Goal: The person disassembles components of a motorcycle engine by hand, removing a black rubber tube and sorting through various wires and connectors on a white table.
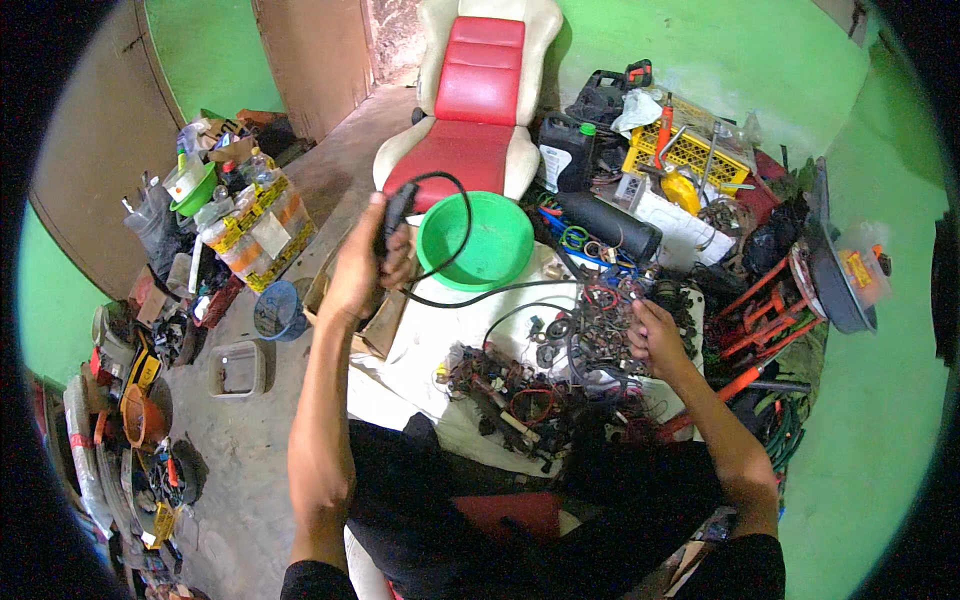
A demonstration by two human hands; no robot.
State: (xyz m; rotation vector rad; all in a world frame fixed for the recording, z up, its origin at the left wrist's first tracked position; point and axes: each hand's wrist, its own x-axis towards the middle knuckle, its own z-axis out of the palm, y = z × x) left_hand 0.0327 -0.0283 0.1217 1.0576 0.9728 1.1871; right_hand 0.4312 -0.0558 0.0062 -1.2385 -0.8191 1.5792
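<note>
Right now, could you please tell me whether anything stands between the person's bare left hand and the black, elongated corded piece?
Nothing visible does: the bare left hand is closed around the black, elongated corded piece. A black, flexible cord loops in front of the round green plastic basin, not between them.

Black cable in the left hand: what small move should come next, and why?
Probably a gentle pull with the left hand: it grips a thick dark part of the black cable, which loops in front of the green basin and runs toward the tangled wires, where its far end can't be made out.
</note>
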